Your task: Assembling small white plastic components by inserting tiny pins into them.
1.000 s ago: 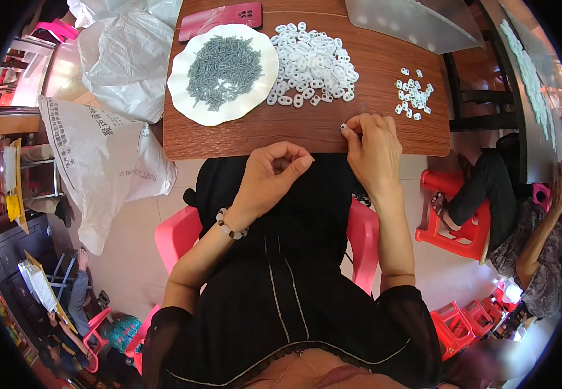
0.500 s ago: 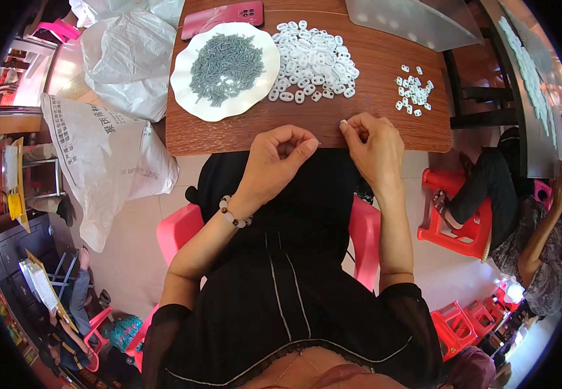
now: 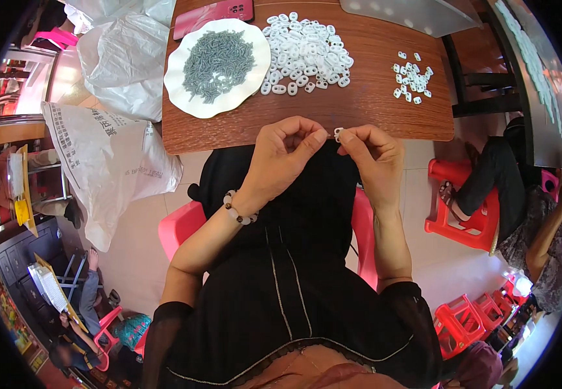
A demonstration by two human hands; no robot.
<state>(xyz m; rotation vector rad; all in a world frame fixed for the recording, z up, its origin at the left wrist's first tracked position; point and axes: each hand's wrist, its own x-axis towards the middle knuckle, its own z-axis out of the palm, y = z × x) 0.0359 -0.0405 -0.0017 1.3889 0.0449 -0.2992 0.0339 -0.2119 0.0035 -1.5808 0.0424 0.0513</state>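
My left hand [image 3: 283, 153] is closed in a pinch at the table's front edge. What its fingertips hold is too small to make out. Opposite it, my right hand [image 3: 377, 154] grips a small white two-holed plastic piece [image 3: 338, 133] between thumb and forefinger, a short gap from the left fingertips. Beyond my hands lies a heap of similar white two-holed pieces [image 3: 307, 55]. To its left, a scalloped white plate [image 3: 176, 83] bears a mound of small grey-green rod-like pieces [image 3: 219, 65]. A smaller scatter of white pieces [image 3: 413, 80] lies on the right.
The brown wooden table [image 3: 371, 104] has a pink phone [image 3: 216, 15] and a translucent plastic bin [image 3: 417, 14] at its far side. White sacks [image 3: 115, 168] stand left on the floor. A person sits to the right, near a red stool [image 3: 466, 223].
My right hand has turned and lowered its fingertips toward the left hand, so the white piece shows more plainly. My left hand has risen slightly. The view has shifted a little.
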